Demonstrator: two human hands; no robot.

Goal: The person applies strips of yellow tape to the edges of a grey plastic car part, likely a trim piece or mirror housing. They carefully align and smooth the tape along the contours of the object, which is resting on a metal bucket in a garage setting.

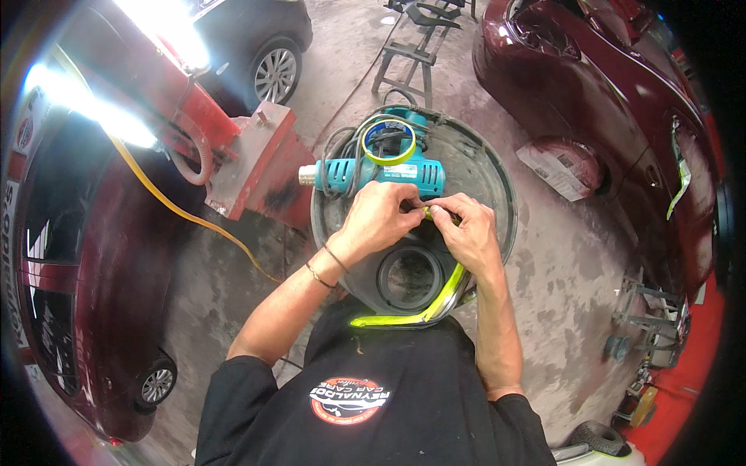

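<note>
Over a round black drum lid [506, 186], both my hands pinch the upper end of a curved trim strip partly covered with yellow-green masking tape [449, 291]. My left hand [387, 212] holds the tip between thumb and fingers; my right hand [466, 224] grips the strip just beside it. From there the strip bends down and left, its lower end close to my black shirt. Just beyond my hands a teal heat gun [402, 173] lies on its side, its cord coiled about it. A roll of yellow-green tape [368, 145] rests on the gun and cord.
Left of the drum stands a red metal machine arm [256, 163], with a yellow hose [175, 207] hanging nearby. Dark red cars [606, 116] are on both sides. A trestle stand [411, 52] stands beyond the drum, a dark car [250, 35] at upper left.
</note>
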